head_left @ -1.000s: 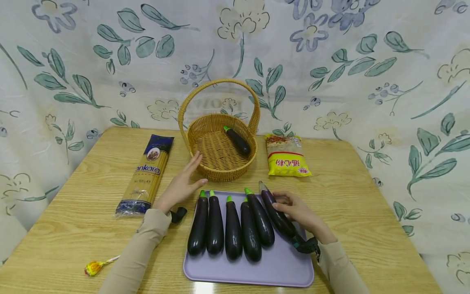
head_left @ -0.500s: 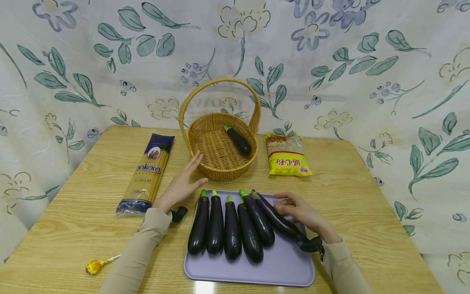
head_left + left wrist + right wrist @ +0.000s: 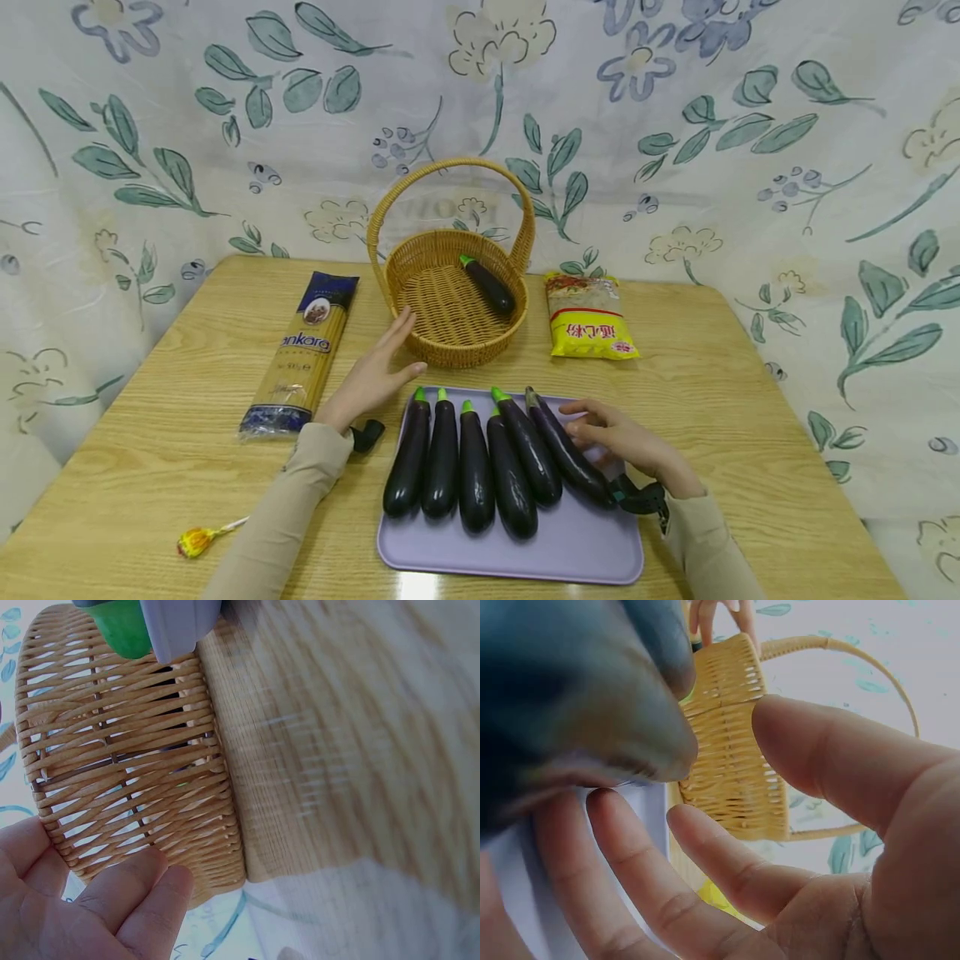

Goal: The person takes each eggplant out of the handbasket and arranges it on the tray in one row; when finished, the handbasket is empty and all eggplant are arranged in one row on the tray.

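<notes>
Several dark eggplants lie side by side on a lilac tray [image 3: 517,560], most with green stem ends pointing away from me. My right hand [image 3: 626,442] hovers at the right side of the rightmost eggplant [image 3: 566,450], fingers loosely spread. In the right wrist view that eggplant [image 3: 577,697] looms close above the fingers [image 3: 652,885]; contact is hard to tell. My left hand [image 3: 371,379] reaches to the left front of a wicker basket [image 3: 457,357], its fingers extended. The left wrist view has the fingers [image 3: 124,889] at the basket's wall and rim. One eggplant [image 3: 487,286] lies inside the basket.
A packet of spaghetti [image 3: 300,358] lies left of the basket. To its right is a yellow bag of macaroni [image 3: 591,318]. A lollipop [image 3: 197,542] rests near the left forearm. Behind the wooden table [image 3: 712,375] hangs a floral cloth [image 3: 675,192].
My right hand has let go of the rightmost eggplant and shifted slightly right. That eggplant's stem end swung left toward its neighbour, then back a little. The left hand stays in place.
</notes>
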